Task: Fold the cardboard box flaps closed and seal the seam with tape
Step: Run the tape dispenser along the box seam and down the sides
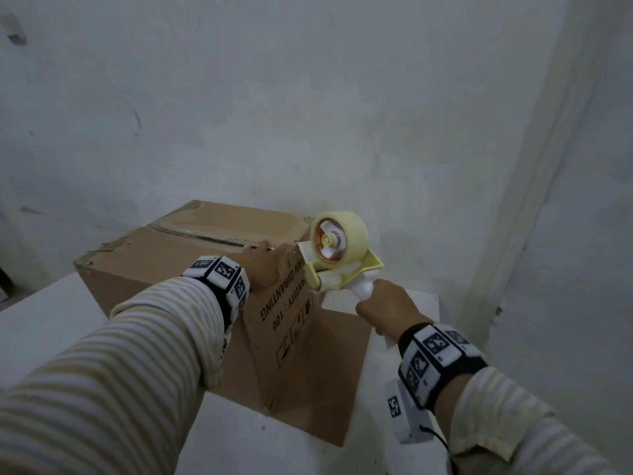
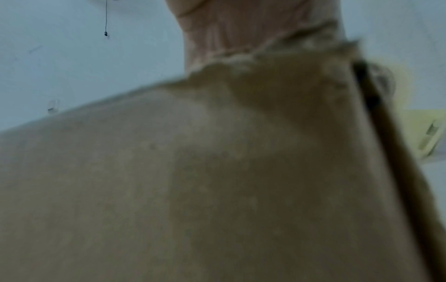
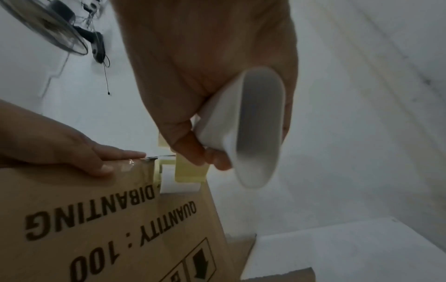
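Observation:
A brown cardboard box (image 1: 191, 265) stands on the table with its top flaps folded shut. A shiny strip of clear tape (image 1: 205, 236) runs along the seam. My left hand (image 1: 265, 260) lies on the box's top right edge, its straight fingers (image 3: 108, 156) pressing the tape end down at the corner. My right hand (image 1: 387, 306) grips the white handle (image 3: 255, 133) of a yellow tape dispenser (image 1: 339, 248). The dispenser sits just off the box's right edge, tilted, with its blade end against that edge. The left wrist view shows mostly blurred cardboard (image 2: 217, 171).
The box rests on a white table (image 1: 51, 320), partly on a flat sheet of cardboard (image 1: 342, 354) that reaches toward me. A white wall stands close behind and to the right. A wall fan (image 3: 48, 24) hangs high up in the right wrist view.

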The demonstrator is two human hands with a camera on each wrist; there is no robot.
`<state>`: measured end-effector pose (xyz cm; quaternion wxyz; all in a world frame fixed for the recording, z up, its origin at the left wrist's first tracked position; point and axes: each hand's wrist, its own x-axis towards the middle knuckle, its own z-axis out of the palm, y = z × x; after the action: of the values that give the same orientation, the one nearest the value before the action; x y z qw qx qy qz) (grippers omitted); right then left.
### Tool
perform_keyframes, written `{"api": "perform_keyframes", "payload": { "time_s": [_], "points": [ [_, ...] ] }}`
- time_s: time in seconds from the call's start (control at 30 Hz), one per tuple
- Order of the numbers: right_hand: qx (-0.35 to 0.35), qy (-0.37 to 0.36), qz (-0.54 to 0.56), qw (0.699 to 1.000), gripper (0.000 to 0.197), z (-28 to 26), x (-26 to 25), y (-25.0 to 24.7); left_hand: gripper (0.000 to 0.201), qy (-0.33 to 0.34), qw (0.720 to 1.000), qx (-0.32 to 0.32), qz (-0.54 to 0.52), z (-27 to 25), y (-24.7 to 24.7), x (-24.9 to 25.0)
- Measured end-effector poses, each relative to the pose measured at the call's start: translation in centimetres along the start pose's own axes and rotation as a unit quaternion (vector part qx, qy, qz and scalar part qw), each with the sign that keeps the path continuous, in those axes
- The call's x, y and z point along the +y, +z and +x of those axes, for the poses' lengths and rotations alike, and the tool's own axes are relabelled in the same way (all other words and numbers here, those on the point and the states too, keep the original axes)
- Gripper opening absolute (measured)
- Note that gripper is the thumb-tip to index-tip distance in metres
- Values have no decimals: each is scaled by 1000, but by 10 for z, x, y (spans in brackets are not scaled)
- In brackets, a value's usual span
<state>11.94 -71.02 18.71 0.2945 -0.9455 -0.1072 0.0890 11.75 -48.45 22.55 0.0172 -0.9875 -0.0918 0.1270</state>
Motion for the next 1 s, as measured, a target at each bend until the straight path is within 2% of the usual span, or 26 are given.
{"api": "perform_keyframes", "payload": {
  "time_s": [0.13, 0.27, 0.43, 0.5, 0.6, 0.63, 0.67, 0.7, 0.77, 0.8, 0.9, 0.97, 1.0],
  "points": [
    [26, 1, 9, 1000, 24, 3, -2, -7, 57, -17, 1000, 7, 12, -2, 4, 4],
    [51, -26, 34, 998, 8, 6, -18, -13, 57, -11, 1000, 0, 21, -5, 1, 8],
    [52, -13, 89, 995, 15, 13, -34, -13, 53, 8, 999, -45, 29, -10, -8, 8],
    [50, -14, 111, 992, 17, 16, -43, -17, 49, 25, 998, -61, -15, -18, -21, 9],
    [48, -17, 163, 985, 21, 19, -63, -24, 46, 7, 992, -36, -119, -27, -45, 2],
    [51, -22, 177, 983, 23, 22, -70, -26, 41, -5, 987, -10, -160, -26, -51, -3],
    [55, -26, 185, 981, 24, 23, -78, -29, 39, -32, 970, 8, -239, -23, -57, -10],
    [59, -32, 194, 979, 26, 26, -85, -31, 39, -53, 941, 18, -335, -21, -63, -14],
    [65, -41, 208, 975, 30, 30, -100, -35, 47, -75, 869, 19, -488, -10, -75, -24],
    [68, -44, 209, 974, 31, 33, -107, -37, 54, -80, 836, 0, -543, -5, -80, -28],
    [83, -47, 199, 975, 33, 41, -124, -38, 61, -59, 737, -73, -669, 12, -92, -34],
    [97, -37, 195, 975, 36, 48, -134, -37, 52, -33, 688, -84, -720, 26, -99, -38],
    [104, -31, 195, 975, 36, 52, -140, -36, 45, -20, 675, -80, -734, 34, -101, -40]
  ]
}}
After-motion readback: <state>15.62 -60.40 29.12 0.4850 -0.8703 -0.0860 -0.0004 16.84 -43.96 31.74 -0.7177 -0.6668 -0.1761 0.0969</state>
